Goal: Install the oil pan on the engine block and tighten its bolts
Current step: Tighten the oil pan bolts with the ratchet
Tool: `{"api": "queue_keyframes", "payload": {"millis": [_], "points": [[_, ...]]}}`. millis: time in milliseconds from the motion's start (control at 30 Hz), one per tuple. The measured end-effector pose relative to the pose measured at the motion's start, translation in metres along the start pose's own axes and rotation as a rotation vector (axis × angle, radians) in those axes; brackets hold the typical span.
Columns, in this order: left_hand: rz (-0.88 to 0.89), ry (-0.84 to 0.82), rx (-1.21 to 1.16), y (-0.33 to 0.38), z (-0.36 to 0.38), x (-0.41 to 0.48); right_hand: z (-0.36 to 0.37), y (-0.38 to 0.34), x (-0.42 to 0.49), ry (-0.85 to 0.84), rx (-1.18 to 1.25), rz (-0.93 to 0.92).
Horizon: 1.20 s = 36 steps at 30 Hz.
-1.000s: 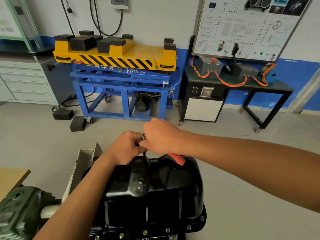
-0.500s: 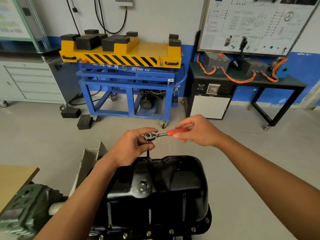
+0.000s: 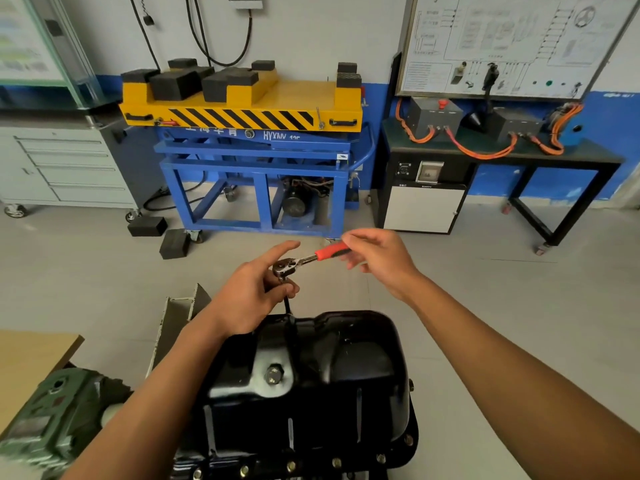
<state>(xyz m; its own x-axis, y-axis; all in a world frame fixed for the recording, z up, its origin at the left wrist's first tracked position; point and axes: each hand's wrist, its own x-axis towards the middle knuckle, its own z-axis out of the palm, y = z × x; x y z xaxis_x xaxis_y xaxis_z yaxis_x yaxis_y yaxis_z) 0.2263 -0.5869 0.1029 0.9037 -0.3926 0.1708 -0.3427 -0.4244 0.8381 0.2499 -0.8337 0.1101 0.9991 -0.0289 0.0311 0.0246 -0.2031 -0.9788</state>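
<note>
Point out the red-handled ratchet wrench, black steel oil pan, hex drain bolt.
Red-handled ratchet wrench (image 3: 327, 252), head view, red grip.
Black steel oil pan (image 3: 363, 368), head view, bare top face.
Silver hex drain bolt (image 3: 274, 374), head view, bolt head.

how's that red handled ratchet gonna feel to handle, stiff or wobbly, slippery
Likely stiff: the ratchet looks like solid metal. Its red grip, pinched by the right hand, probably resists slipping. Perched on a thin extension above the oil pan, it seems apt to tip unless the left hand steadies the head.
</note>
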Motion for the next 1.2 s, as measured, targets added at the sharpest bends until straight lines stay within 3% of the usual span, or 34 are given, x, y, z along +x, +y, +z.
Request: {"api": "queue_keyframes", "payload": {"millis": [167,400,567,833,1033,1200], "points": [[0.028,-0.001,0.02,0.0,0.0,0.002,-0.011,0.004,-0.054,-0.052,0.022,-0.12],[0.084,0.015,0.114,0.001,-0.001,0.002,0.015,-0.016,-0.111,-0.187,-0.309,-0.314],[0.091,-0.005,0.122,0.0,-0.003,0.002,0.008,-0.024,-0.096,-0.314,-0.343,-0.232],[0.027,-0.109,-0.035,-0.002,-0.003,0.003,-0.016,-0.007,-0.024,-0.105,-0.106,-0.104],[-0.023,-0.094,-0.121,-0.004,-0.001,0.004,0.022,-0.006,0.016,-0.132,-0.151,-0.026],[-0.031,-0.029,-0.036,-0.009,0.0,0.003,0.011,0.008,0.004,-0.053,-0.221,-0.125]]}}
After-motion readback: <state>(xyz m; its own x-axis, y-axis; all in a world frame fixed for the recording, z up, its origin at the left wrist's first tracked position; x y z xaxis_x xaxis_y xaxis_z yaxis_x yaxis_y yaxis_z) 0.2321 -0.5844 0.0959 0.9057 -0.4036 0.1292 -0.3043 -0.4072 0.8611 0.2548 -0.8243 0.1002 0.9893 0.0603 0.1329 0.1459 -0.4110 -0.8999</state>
